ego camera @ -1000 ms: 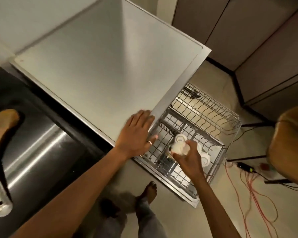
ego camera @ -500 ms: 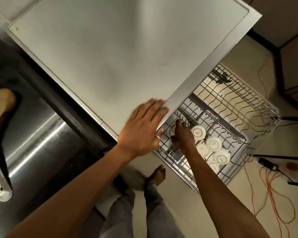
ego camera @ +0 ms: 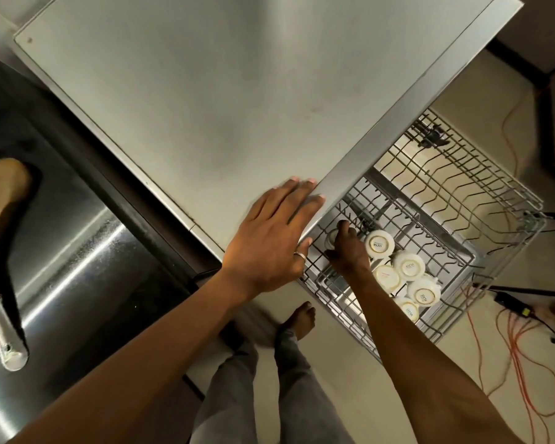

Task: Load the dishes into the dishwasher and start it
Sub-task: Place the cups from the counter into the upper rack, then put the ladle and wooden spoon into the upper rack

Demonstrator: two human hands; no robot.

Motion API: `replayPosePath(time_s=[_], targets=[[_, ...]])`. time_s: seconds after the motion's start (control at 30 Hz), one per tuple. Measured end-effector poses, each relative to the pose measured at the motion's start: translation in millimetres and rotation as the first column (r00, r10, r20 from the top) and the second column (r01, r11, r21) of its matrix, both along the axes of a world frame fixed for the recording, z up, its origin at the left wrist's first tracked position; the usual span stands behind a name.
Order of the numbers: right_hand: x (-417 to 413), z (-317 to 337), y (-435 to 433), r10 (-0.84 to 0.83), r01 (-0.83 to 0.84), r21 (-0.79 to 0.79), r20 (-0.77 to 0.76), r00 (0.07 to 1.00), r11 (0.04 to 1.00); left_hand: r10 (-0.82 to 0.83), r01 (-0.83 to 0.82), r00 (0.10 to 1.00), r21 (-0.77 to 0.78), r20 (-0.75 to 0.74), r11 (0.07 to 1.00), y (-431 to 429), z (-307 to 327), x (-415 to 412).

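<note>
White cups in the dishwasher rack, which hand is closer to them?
Right. The right hand is in the rack, beside the white cups; the left hand rests flat on the countertop edge above.

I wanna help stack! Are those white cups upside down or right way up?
Upside down. The white cups show their ringed, printed bottoms facing up in the rack.

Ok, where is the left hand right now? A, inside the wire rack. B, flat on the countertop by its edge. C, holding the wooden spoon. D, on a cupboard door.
B: the left hand lies flat, fingers straight, on the countertop at its edge; the right hand is the one down in the rack, gripping a cup.
</note>
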State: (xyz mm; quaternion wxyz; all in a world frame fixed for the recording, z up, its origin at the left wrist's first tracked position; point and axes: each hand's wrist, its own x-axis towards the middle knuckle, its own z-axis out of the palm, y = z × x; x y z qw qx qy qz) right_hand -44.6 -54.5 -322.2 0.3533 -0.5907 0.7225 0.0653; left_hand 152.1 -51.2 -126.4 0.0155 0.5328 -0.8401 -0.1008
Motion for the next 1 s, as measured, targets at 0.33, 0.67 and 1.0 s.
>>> replayPosePath(time_s=[0.33,0.67,1.0], targets=[[6,16,3,0.0,-0.001,-0.073,-0.011,1.0,0.997,-0.014,0.014,1.0,-0.037,-0.003,0.999,0,-3,0],[32,90,56,-0.117,0.146,-0.173,0.167,0.979,0.974,-0.013,0.01,0.998,-0.047,-0.063,0.999,4,-7,3],[67,253,78,0.049,0.107,-0.396,0.364,0.93,0.912,0.243,-0.171,0.918,0.24,-0.314,0.956,40,49,34]])
